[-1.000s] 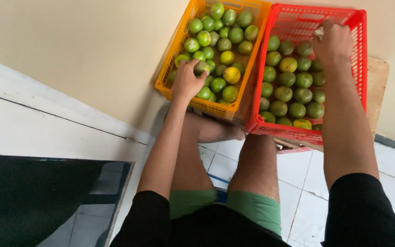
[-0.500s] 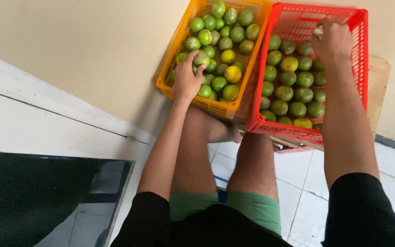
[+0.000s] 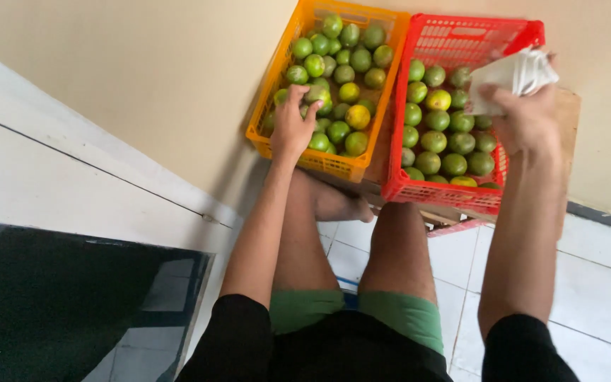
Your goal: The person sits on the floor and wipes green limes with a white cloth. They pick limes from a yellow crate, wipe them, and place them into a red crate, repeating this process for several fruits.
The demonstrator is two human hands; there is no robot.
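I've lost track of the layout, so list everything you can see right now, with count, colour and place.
orange crate: one, orange plastic, left of the red one, against the wall
red crate: one, red plastic, right, resting on a wooden board
citrus fruits: many, green to yellow, filling both crates
white cloth: one, white, above the red crate
tiled floor: white tiles, below the crates
dark panel: one, black, lower left
left hand: on a fruit in the orange crate
right hand: gripping the white cloth

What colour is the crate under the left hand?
Orange, the crate under the left hand, clearest in the head view.
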